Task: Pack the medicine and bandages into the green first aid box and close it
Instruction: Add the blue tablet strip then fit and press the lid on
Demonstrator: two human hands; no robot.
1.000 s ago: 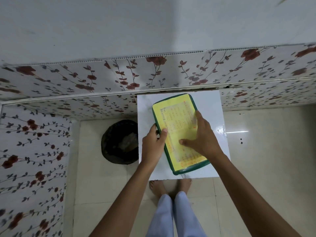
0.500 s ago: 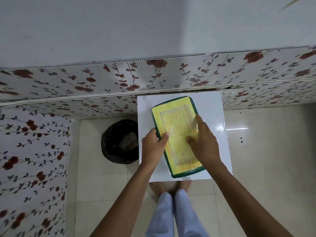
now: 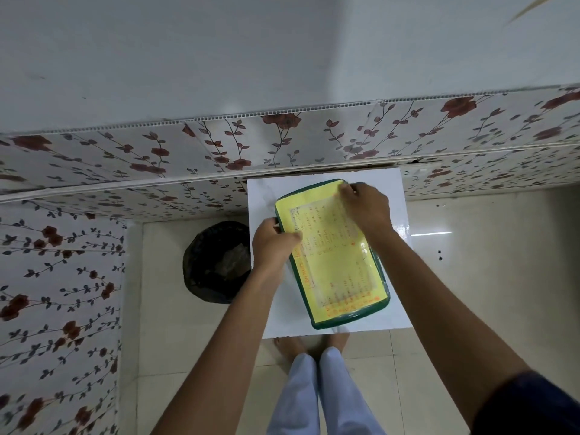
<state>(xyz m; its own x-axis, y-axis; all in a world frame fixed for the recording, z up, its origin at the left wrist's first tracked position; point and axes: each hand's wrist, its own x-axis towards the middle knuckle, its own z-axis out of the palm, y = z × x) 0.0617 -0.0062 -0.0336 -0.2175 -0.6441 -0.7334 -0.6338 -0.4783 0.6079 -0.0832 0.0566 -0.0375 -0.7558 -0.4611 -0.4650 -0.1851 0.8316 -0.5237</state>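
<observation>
The green first aid box (image 3: 337,271) lies flat and closed on a small white table (image 3: 392,309), its lid covered by a yellow label with orange writing. My left hand (image 3: 271,243) grips the box's left edge, thumb on the lid. My right hand (image 3: 365,207) holds the far right corner of the lid, fingers curled over the rim. No medicine or bandages are visible outside the box.
A black round bin (image 3: 216,262) stands on the tiled floor left of the table. Floral wall panels (image 3: 219,146) run behind and to the left. My bare feet (image 3: 310,343) and light trousers are just below the table's front edge.
My right hand slid from the middle of the lid up to its far right corner. The left hand kept its hold on the left edge, and the box shifted slightly.
</observation>
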